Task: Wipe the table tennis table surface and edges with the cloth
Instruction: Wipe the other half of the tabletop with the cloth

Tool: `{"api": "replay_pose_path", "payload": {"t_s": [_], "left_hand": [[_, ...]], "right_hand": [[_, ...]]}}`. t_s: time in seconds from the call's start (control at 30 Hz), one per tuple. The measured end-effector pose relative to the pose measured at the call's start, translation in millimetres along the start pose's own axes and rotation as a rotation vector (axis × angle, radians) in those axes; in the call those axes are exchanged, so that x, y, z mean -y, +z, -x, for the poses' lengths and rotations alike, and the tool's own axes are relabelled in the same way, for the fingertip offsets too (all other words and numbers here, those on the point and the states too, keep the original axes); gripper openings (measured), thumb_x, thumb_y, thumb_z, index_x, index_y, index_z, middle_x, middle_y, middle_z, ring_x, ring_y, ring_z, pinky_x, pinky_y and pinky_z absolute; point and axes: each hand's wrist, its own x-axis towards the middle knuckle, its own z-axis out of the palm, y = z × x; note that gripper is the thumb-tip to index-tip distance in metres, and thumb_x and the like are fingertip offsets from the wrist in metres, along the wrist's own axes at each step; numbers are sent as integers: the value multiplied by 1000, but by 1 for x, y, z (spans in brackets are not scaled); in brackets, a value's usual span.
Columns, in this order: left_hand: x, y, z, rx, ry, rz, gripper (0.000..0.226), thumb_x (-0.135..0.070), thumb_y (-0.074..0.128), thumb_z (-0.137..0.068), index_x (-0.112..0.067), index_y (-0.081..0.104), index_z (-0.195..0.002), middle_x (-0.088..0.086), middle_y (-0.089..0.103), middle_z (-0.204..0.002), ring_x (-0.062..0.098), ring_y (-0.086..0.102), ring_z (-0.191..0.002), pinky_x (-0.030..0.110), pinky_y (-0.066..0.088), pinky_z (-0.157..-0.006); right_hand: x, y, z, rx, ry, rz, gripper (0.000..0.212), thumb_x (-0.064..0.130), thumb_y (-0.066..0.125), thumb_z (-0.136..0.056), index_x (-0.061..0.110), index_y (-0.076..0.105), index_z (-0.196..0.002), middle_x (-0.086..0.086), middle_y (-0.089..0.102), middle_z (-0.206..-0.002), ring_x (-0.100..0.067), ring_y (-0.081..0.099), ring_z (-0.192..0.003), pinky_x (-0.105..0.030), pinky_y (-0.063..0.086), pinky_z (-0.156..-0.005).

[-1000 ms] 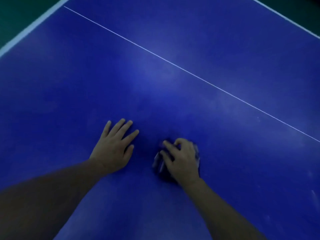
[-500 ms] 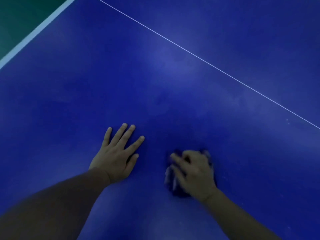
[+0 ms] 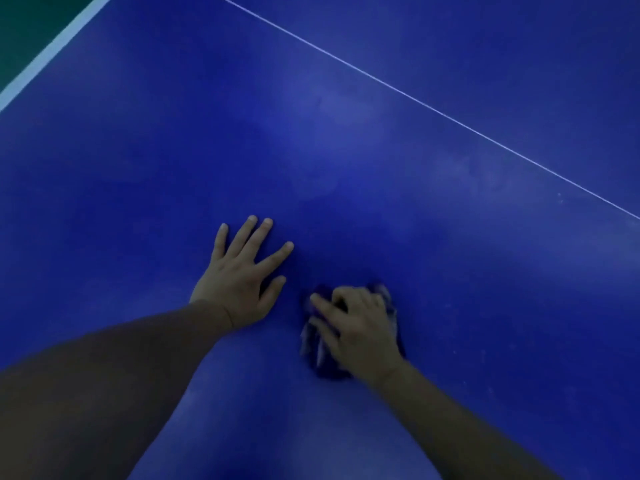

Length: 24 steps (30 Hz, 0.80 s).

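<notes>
A blue table tennis table (image 3: 346,150) fills the view in dim light. My right hand (image 3: 356,330) presses down on a bunched dark cloth (image 3: 325,365) with pale streaks, its fingers curled over the top; most of the cloth is hidden under the hand. My left hand (image 3: 242,275) lies flat on the surface just left of the cloth, palm down, fingers spread, holding nothing. A small gap of bare table separates the two hands.
A thin white centre line (image 3: 433,109) runs diagonally from top centre to the right edge. The table's wide white edge stripe (image 3: 52,53) crosses the top left corner, with dark green floor (image 3: 24,15) beyond it. Faint pale specks dot the surface at right.
My right hand has slid the cloth a little to the right and nearer to me. The left hand stays planted flat. The view has shifted, so the white lines sit higher.
</notes>
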Motion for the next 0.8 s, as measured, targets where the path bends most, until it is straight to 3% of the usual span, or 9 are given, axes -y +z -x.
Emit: {"api": "replay_pose_path", "payload": {"t_s": [0.07, 0.17, 0.2, 0.3, 0.43, 0.5, 0.6, 0.67, 0.8], "left_hand": [[0, -1, 1, 4, -5, 15, 62, -55, 29, -96, -33, 38, -154, 10, 14, -168, 30, 3, -156, 61, 1, -122], [2, -1, -1, -2, -1, 69, 61, -52, 34, -96, -33, 37, -154, 8, 12, -168, 26, 0, -156, 57, -4, -123], [3, -1, -1, -3, 0, 75, 60, -51, 37, -97, -33, 36, -155, 8, 10, -169, 26, -2, -156, 57, -6, -123], [6, -2, 0, 50, 15, 71, 58, -47, 41, -103, -34, 29, -157, 6, 2, -169, 24, -10, -155, 53, -11, -123], [12, -8, 30, 155, 51, 9, 59, -51, 31, -103, -35, 21, -159, 5, -3, -169, 22, -13, -155, 50, -8, -124], [13, -6, 68, 141, 62, -29, 58, -53, 24, -103, -35, 26, -158, 6, 4, -169, 23, -6, -156, 53, -3, -125], [8, 13, 133, 82, -23, -24, 61, -53, 19, -101, -34, 24, -159, 6, 8, -169, 25, -3, -156, 58, 1, -123], [8, 27, 158, 67, -45, -49, 60, -51, 17, -103, -33, 18, -160, 7, 7, -169, 27, -5, -156, 60, 4, -123], [13, 33, 158, 43, -3, -82, 59, -45, 17, -103, -30, 18, -160, 9, 7, -169, 30, -4, -156, 61, 4, -122]], "right_hand": [[-12, -7, -17, -36, 147, 91, 28, 34, 66, -94, 19, 73, -116, -5, 59, -96, -28, 55, -80, -39, 39, -69], [13, 2, -40, -122, 552, 165, 28, 31, 71, -90, 20, 75, -116, -7, 64, -103, -32, 59, -87, -42, 43, -69], [32, 7, -36, -118, 548, 158, 28, 33, 69, -91, 22, 73, -117, -5, 64, -106, -32, 59, -89, -43, 44, -71], [82, 16, 13, -38, 274, 58, 30, 39, 56, -96, 27, 69, -121, 0, 62, -110, -26, 58, -94, -41, 45, -74], [70, -4, 47, 20, -39, 25, 29, 37, 59, -93, 24, 76, -114, -1, 68, -104, -27, 64, -88, -41, 50, -73], [55, -11, 33, 21, -12, 65, 26, 33, 65, -90, 22, 77, -110, -4, 68, -100, -29, 65, -85, -43, 51, -71], [66, -2, 11, 3, 367, 58, 27, 29, 67, -94, 22, 73, -120, -4, 63, -107, -30, 60, -95, -45, 44, -76], [97, 15, 15, -22, 483, 61, 28, 34, 61, -97, 25, 70, -122, -1, 59, -108, -26, 56, -96, -43, 43, -77], [165, 33, 82, 26, 136, -17, 28, 40, 56, -98, 28, 66, -121, 3, 51, -109, -21, 51, -94, -38, 36, -77]]}}
